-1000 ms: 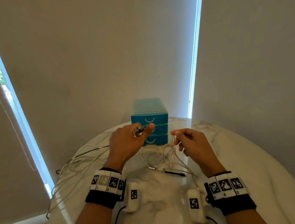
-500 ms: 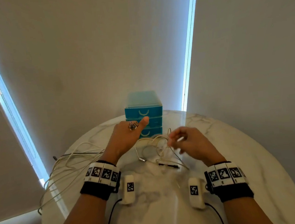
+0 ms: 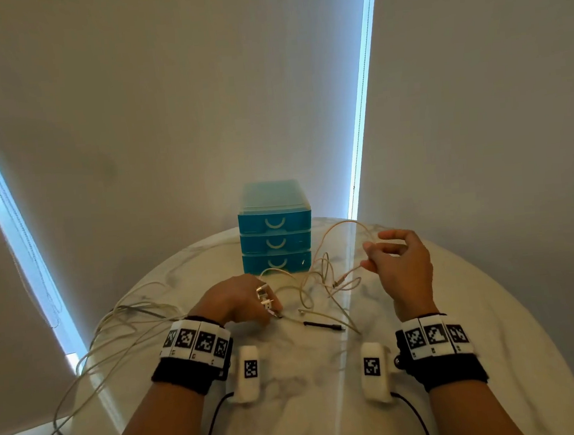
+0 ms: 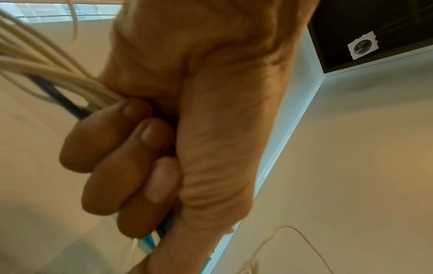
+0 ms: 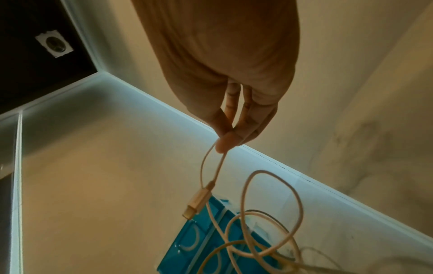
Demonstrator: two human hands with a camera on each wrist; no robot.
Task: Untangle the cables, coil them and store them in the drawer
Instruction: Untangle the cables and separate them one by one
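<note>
A tangle of cables lies on the round marble table. My left hand is low over the table, fist curled round a bundle of white cables with a black one among them. My right hand is raised to the right. Its thumb and finger pinch a thin pale cable just above its gold connector, and loops hang below. The blue three-drawer unit stands at the table's back, all drawers closed.
The white cable bundle trails off the table's left edge toward the floor. A short black piece lies on the marble between my hands. Blinds and walls close in behind the table.
My right hand has moved right and up, drawing the thin cable out of the tangle. My left hand has dropped from in front of the drawers down to the table.
</note>
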